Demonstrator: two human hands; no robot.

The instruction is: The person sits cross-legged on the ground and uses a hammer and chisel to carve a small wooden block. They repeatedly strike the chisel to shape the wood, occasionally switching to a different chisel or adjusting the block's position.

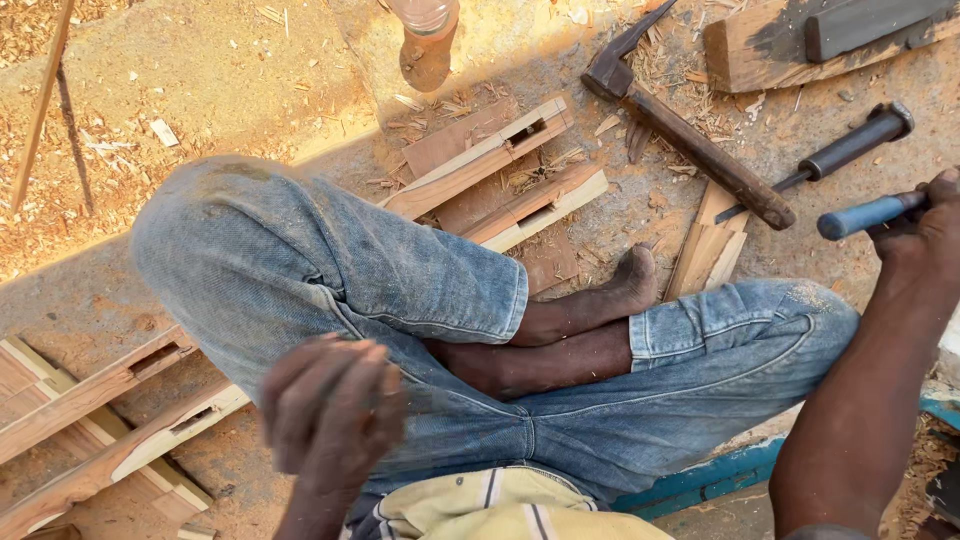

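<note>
The right hand is closed around a tool with a blue handle, out past the knee, above the floor. The left hand is blurry, raised over the lap, and holds nothing. A hammer and a black-handled chisel lie on the floor just beside the tool. 2 wood bars lie under the legs.

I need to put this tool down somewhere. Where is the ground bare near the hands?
The bare patch is the sunlit ground at upper left, bordered by the thin stick and the raised knee. Around the right hand it is crowded: hammer, black-handled chisel, wood offcuts. The mortised rails fill the middle.
</note>
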